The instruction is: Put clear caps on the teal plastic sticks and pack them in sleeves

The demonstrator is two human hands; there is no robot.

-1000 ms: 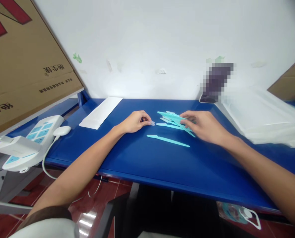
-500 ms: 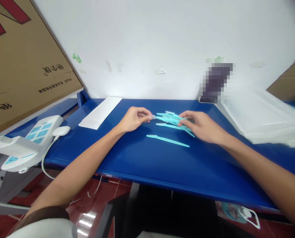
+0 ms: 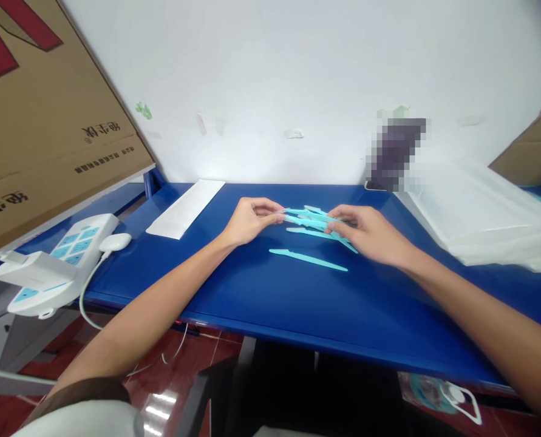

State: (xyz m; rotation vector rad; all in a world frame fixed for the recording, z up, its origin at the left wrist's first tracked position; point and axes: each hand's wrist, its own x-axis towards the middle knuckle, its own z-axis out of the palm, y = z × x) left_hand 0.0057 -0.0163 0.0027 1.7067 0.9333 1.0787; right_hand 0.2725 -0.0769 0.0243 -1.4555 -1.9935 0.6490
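Note:
Turquoise eyebrow razors (image 3: 316, 210) lie in a loose pile on the blue table. My right hand (image 3: 359, 227) pinches a turquoise eyebrow razor (image 3: 314, 223) by its handle, over the pile's right side. Its head points left, toward my left hand (image 3: 252, 220). There, thumb and fingertips close on a small clear cap (image 3: 289, 218), which now sits at or over the razor's head; how far on, I cannot tell. Nearer me, a single razor (image 3: 307, 260) lies apart from the others.
A white flat packet (image 3: 186, 209) lies at the back left. On the left are a power strip (image 3: 65, 261) with plugs and a large cardboard box (image 3: 56, 121). A phone (image 3: 395, 152), blurred, leans on the wall beside white plastic sheeting (image 3: 479, 212).
The clear cap in my left hand has moved slightly right and met the razor's head. My right hand has barely moved. The view has shifted slightly.

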